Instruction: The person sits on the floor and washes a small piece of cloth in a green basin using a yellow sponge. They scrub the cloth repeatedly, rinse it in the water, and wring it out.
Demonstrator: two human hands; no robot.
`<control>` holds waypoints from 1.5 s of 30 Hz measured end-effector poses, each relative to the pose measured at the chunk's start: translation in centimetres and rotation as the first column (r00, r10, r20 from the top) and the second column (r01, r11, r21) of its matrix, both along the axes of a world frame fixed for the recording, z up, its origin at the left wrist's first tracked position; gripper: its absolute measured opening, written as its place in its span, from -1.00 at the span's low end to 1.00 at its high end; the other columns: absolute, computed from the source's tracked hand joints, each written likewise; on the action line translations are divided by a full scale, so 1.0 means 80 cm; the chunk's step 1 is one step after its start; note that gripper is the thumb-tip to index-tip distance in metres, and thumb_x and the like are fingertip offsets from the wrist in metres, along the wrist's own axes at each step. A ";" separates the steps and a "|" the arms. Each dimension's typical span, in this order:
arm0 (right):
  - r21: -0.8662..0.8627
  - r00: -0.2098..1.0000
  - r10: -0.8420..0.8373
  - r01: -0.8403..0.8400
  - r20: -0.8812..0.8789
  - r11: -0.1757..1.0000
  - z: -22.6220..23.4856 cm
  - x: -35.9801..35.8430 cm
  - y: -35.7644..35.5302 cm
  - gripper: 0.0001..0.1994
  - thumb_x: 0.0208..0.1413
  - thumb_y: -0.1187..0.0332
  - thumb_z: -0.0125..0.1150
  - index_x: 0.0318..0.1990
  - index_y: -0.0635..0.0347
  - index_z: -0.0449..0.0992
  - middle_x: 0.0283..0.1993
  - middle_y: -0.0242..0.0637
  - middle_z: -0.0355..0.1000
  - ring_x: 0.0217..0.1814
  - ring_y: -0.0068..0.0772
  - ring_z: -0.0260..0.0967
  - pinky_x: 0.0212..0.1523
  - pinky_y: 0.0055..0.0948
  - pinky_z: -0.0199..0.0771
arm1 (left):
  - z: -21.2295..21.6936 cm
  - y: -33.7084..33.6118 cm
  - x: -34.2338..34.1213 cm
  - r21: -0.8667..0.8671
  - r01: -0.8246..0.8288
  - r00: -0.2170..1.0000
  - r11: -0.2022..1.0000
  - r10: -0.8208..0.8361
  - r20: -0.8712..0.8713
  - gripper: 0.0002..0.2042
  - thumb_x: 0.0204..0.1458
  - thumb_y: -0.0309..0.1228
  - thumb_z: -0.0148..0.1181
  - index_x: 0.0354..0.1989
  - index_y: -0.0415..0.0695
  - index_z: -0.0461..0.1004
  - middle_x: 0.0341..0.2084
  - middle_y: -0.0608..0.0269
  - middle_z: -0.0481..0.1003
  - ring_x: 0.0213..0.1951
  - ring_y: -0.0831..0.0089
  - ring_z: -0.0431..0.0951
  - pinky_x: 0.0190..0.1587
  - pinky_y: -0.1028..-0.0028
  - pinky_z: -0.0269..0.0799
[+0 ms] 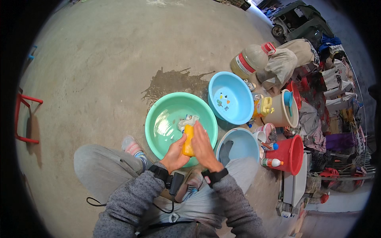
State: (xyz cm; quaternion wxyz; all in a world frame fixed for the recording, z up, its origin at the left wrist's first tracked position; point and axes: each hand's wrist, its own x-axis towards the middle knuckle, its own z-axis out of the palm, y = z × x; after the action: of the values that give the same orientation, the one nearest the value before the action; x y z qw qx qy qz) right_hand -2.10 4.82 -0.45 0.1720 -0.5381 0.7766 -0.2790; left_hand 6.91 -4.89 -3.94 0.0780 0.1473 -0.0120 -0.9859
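Note:
Over a green basin of water, my left hand grips a yellow bar of soap, its thumb along the near side. My right hand lies against the bar's right side with its fingers straight and together, not wrapped round it. Just beyond the soap, a crumpled whitish cloth is partly in the water; the hands cover some of it, and its exact kind cannot be made out.
Right of the green basin stand a blue basin with printed pictures and a pale blue basin holding a dark grey sock. Beyond are a red bucket, a beige bucket and a large jug. A red stool stands left.

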 end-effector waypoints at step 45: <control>0.022 0.312 -0.358 0.726 0.880 0.688 0.023 -0.046 0.042 -0.76 0.12 0.53 0.09 -0.06 0.37 0.50 -0.19 -0.19 0.49 -0.31 -0.51 0.46 -0.39 -0.61 0.52 | 0.002 -0.008 0.002 -0.022 -0.049 0.999 0.999 0.049 0.012 -0.56 0.32 -0.16 -0.27 0.26 -0.15 0.15 0.16 0.17 0.31 0.16 0.34 0.34 0.24 0.32 0.19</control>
State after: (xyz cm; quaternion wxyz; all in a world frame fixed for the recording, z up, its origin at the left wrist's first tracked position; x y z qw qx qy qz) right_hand -5.75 8.18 1.39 0.3035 -0.0564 0.6602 -0.6847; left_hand 7.08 -5.54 -3.81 0.1035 0.1531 -0.0194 -0.9826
